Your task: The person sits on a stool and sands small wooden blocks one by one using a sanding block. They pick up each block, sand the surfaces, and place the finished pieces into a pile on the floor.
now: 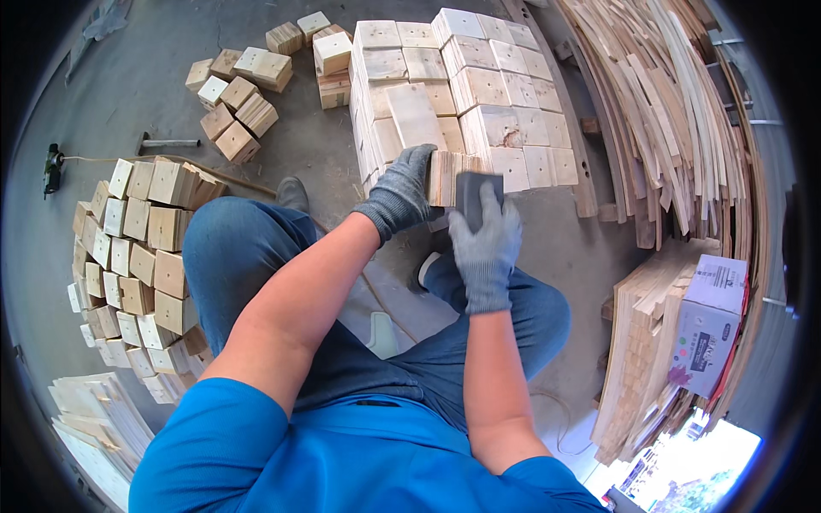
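Observation:
My left hand (404, 190), in a dark grey knit glove, is closed around a layered wooden block (445, 177) held above the floor between my knees. Pressed to the right end of that block is a dark grey sanding block (469, 188), flat and rectangular. My right hand (489, 244), gloved in lighter grey, grips it with fingers laid over its face. Just beyond my hands, a longer pale wooden piece (415, 115) lies on top of a large stack of wooden blocks (505, 85).
Loose blocks (235, 103) lie on the floor at far left. A tall pile of blocks (137, 256) stands beside my left knee. Long wood strips (658, 94) fill the right side, with a printed carton (708, 325) below them. A hose (227, 178) runs across the floor.

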`<state>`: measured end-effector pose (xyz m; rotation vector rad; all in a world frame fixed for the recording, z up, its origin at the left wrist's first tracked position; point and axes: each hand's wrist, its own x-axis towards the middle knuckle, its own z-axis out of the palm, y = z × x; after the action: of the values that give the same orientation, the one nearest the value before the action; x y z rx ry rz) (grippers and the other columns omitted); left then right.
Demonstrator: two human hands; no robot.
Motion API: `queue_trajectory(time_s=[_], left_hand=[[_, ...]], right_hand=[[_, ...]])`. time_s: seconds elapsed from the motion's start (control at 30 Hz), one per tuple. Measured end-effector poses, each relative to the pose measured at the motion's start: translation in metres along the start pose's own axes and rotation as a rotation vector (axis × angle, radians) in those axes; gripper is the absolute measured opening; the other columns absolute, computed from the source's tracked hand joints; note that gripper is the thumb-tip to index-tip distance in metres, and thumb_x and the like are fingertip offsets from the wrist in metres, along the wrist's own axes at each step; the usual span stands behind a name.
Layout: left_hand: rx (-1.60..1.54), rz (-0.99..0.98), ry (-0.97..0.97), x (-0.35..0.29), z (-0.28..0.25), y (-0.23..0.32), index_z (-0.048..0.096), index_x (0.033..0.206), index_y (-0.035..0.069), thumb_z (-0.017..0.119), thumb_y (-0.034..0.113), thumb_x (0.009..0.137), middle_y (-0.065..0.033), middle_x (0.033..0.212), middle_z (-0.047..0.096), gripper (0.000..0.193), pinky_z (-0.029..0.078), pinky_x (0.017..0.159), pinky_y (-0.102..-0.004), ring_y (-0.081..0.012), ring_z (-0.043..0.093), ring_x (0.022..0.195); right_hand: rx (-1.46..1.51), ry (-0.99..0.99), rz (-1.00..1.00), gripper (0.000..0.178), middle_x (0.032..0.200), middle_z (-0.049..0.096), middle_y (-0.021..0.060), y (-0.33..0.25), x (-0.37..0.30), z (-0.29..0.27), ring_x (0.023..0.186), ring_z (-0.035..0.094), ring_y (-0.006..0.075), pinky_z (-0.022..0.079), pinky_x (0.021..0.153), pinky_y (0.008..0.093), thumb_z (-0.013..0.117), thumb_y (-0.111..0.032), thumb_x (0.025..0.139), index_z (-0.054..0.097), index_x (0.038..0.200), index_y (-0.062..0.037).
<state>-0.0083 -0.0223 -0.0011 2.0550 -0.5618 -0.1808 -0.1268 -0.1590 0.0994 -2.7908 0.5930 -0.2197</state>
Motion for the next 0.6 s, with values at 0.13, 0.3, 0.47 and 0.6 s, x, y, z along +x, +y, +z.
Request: queue_trajectory(time_s=[0.13, 0.3, 0.47, 0.6], left_hand=[[-0.006, 0.014, -0.013, 0.003, -0.001, 0.006, 0.044, 0.154, 0.007, 0.098, 0.035, 0.064, -0.0246, 0.144, 0.056, 0.108, 0.049, 0.118, -0.0475, -0.0441, 0.057, 0.135], [-0.017, 0.018, 0.015, 0.002, -0.001, 0.005, 0.045, 0.153, 0.006, 0.098, 0.035, 0.064, -0.0249, 0.143, 0.056, 0.107, 0.048, 0.118, -0.0473, -0.0442, 0.057, 0.134], [-0.012, 0.072, 0.052, 0.003, 0.007, -0.006, 0.045, 0.152, 0.005, 0.099, 0.037, 0.065, -0.0249, 0.142, 0.056, 0.107, 0.048, 0.117, -0.0475, -0.0446, 0.057, 0.133], [-0.013, 0.087, 0.054, 0.006, 0.011, -0.007, 0.046, 0.151, 0.005, 0.099, 0.040, 0.065, -0.0247, 0.141, 0.056, 0.107, 0.048, 0.117, -0.0480, -0.0446, 0.057, 0.133]], right_hand=[[0.005, 0.034, -0.049, 0.076, 0.145, 0.054, 0.0310, 0.024, -0.044, 0.003, 0.134, 0.055, 0.0488, 0.047, 0.114, 0.0566, 0.089, -0.033, 0.082, 0.064, 0.150, -0.0087], [0.035, 0.051, -0.068, 0.075, 0.139, 0.059, 0.0298, 0.016, -0.017, 0.000, 0.129, 0.058, 0.0482, 0.048, 0.111, 0.0568, 0.089, -0.031, 0.081, 0.065, 0.148, -0.0079], [0.064, 0.047, -0.053, 0.069, 0.129, 0.067, 0.0280, 0.010, 0.071, 0.012, 0.121, 0.066, 0.0446, 0.053, 0.107, 0.0542, 0.084, -0.034, 0.083, 0.067, 0.146, -0.0116], [-0.048, 0.021, -0.028, 0.070, 0.125, 0.069, 0.0296, -0.003, 0.122, 0.012, 0.117, 0.069, 0.0462, 0.056, 0.103, 0.0533, 0.083, -0.038, 0.083, 0.066, 0.146, -0.0123]])
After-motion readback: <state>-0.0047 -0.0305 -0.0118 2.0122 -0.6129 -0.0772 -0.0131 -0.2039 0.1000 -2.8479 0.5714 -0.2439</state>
